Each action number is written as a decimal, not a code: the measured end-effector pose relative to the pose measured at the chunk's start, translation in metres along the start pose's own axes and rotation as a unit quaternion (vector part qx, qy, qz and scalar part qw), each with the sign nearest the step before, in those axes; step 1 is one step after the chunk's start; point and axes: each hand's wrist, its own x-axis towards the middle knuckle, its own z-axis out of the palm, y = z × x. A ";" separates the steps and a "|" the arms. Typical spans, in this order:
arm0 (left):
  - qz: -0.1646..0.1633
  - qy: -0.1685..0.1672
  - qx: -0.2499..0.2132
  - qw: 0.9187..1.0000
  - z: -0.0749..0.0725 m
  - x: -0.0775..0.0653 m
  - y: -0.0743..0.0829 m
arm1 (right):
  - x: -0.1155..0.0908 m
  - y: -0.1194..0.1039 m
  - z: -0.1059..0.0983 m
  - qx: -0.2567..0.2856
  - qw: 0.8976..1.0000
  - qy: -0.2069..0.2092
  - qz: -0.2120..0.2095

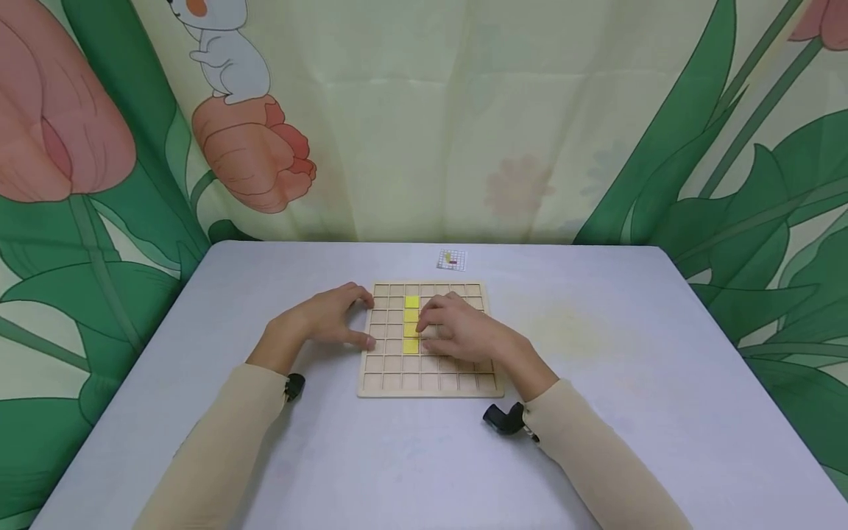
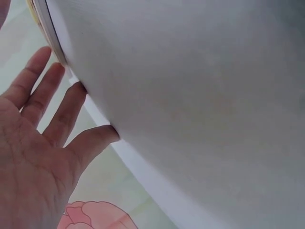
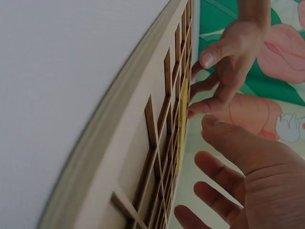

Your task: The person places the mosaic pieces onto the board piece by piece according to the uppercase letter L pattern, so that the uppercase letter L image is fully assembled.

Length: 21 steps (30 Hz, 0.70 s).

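A pale wooden board (image 1: 392,365), ridged into a grid, lies flat on a white bench (image 1: 371,464). It looks light and stiff, best held by its rim. Left of its centre, four bright yellow squares (image 1: 411,316) form a column; whether one piece or several, I cannot tell. They seem thin, smooth and easily nudged, suiting a pinch at the side edges. The left hand (image 1: 334,318) has its fingers spread at the board's left edge; the right hand's (image 1: 464,331) fingers, loosely bent, hold nothing beside the yellow.
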 end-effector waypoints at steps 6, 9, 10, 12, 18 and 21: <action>-0.006 -0.006 0.000 1.000 -0.001 -0.004 0.000 | -0.007 0.008 -0.006 0.009 1.000 0.017 -0.003; -0.010 -0.007 0.004 1.000 -0.001 -0.003 0.000 | -0.015 0.013 -0.008 0.016 1.000 0.027 0.000; -0.012 -0.006 0.003 1.000 -0.001 -0.002 0.000 | -0.018 0.015 -0.009 0.017 0.999 0.030 0.001; -0.013 -0.008 -0.001 1.000 0.000 -0.002 -0.001 | -0.025 0.019 -0.009 0.020 0.999 0.035 0.001; -0.012 -0.019 -0.003 1.000 0.003 -0.003 -0.002 | -0.044 0.025 -0.016 0.014 0.999 0.029 0.010; -0.009 -0.013 -0.001 1.000 0.003 -0.003 -0.002 | -0.052 0.027 -0.022 0.015 0.999 0.032 0.014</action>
